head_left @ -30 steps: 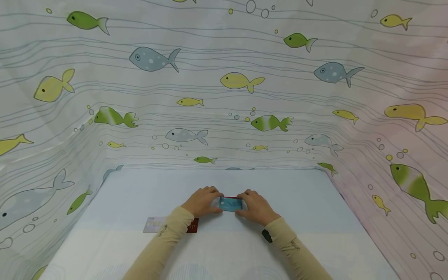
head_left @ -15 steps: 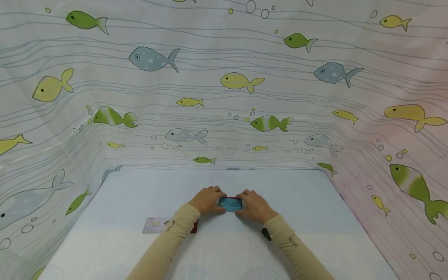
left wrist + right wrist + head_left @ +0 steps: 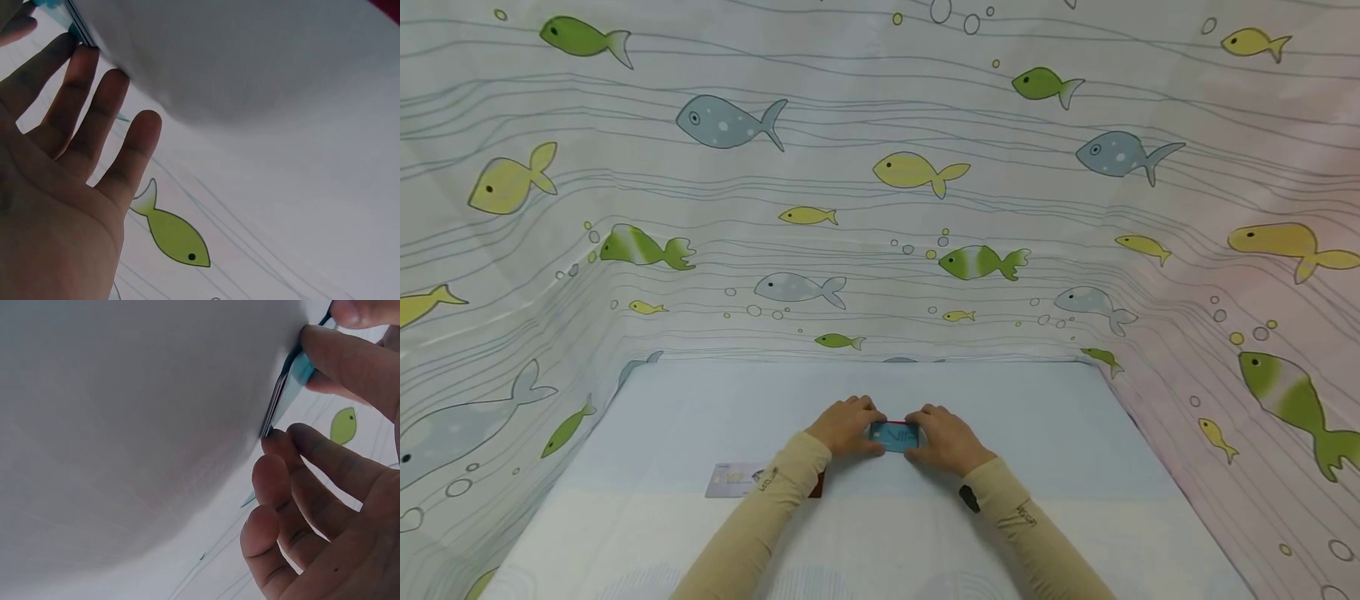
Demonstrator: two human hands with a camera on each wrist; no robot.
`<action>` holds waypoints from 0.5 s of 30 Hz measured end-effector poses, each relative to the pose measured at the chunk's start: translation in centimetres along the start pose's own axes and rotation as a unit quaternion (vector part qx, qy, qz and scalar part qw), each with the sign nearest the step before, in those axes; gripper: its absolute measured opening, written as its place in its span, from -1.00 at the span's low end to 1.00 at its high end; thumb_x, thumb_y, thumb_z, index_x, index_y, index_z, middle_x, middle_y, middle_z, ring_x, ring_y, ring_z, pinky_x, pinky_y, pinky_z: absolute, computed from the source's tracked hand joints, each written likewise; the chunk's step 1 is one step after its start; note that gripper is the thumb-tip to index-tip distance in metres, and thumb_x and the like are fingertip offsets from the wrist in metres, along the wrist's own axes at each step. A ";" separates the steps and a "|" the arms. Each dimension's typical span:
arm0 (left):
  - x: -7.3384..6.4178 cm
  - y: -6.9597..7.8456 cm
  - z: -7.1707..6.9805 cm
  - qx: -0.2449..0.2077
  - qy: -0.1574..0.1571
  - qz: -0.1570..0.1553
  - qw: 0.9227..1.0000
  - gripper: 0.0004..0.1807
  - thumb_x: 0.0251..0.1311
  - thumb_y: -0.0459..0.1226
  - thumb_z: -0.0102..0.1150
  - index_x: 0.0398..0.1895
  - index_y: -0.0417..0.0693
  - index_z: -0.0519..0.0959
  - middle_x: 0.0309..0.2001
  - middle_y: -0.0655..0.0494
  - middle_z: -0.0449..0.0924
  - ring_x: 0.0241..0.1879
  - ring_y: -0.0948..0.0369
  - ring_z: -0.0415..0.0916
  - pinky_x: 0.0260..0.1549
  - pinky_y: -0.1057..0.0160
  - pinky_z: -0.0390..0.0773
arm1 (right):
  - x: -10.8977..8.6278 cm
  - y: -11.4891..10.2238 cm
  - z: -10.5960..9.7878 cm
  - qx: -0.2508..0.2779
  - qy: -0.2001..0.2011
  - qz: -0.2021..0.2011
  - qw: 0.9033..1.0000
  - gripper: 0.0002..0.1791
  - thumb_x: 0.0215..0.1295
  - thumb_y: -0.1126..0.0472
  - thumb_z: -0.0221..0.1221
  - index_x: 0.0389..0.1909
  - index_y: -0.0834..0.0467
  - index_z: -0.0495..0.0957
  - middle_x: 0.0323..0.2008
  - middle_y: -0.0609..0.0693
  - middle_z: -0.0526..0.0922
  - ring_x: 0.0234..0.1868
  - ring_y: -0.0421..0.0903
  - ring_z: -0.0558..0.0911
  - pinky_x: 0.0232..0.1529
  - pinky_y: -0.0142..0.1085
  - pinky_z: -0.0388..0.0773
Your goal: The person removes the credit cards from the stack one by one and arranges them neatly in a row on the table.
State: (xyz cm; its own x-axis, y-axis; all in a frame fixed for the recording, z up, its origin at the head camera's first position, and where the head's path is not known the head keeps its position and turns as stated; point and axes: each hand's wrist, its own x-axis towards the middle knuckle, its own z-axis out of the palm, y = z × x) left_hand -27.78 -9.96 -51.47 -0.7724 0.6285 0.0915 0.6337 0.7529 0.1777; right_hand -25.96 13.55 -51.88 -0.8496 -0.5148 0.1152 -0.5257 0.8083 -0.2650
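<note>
A teal card lettered "VIP" lies in the middle of the white table between both hands, with a red edge showing along its far side. Seen edge-on in the right wrist view, it belongs to a thin stack of cards. My left hand pinches the stack's left end, thumb at the near edge and fingers at the far edge. At the other end my right hand pinches it the same way. The other fingers of the left hand stand spread beside the stack in the left wrist view.
Left of the hands, a pale lilac card lies on the table. Beside it is a dark red card, mostly hidden under the left sleeve. Fish-patterned cloth walls stand behind and at both sides.
My left hand has moved slightly right, further onto the card's left end, and its sleeve covers more of the dark red card. My right hand has stayed nearly still.
</note>
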 end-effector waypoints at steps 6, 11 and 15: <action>-0.1 0.0 0.1 0.000 0.000 -0.001 1.000 -0.40 0.11 0.13 0.44 0.15 0.02 0.66 0.00 0.08 0.57 -0.04 0.12 0.52 -0.09 0.12 0.55 | 0.0 0.0 -0.2 0.016 -0.012 0.006 1.000 -0.38 0.12 -0.04 0.49 0.16 0.16 0.61 -0.05 0.03 0.61 -0.07 -0.03 0.61 0.02 -0.09 0.58; -0.1 -0.1 0.2 0.008 -0.002 0.002 1.000 -0.40 0.12 0.14 0.43 0.16 0.04 0.66 0.00 0.09 0.57 -0.03 0.12 0.52 -0.09 0.13 0.55 | -0.1 0.0 -0.3 0.023 -0.015 0.009 1.000 -0.37 0.11 -0.03 0.49 0.16 0.17 0.61 -0.05 0.03 0.60 -0.08 -0.05 0.61 0.02 -0.10 0.58; -0.2 -0.2 0.3 0.011 -0.002 0.008 1.000 -0.40 0.14 0.13 0.42 0.17 0.03 0.65 0.00 0.09 0.57 -0.05 0.12 0.51 -0.10 0.14 0.55 | -0.1 -0.1 -0.3 0.018 -0.012 0.006 1.000 -0.36 0.11 -0.06 0.49 0.16 0.16 0.61 -0.05 0.01 0.58 -0.09 -0.08 0.59 0.00 -0.12 0.59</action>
State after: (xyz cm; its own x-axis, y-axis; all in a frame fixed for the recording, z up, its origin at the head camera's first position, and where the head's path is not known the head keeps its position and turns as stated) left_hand -27.76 -10.17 -51.78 -0.7618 0.6414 0.0913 0.6471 0.7467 0.1537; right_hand -25.86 13.63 -51.62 -0.8540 -0.5127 0.0887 -0.5138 0.8039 -0.2997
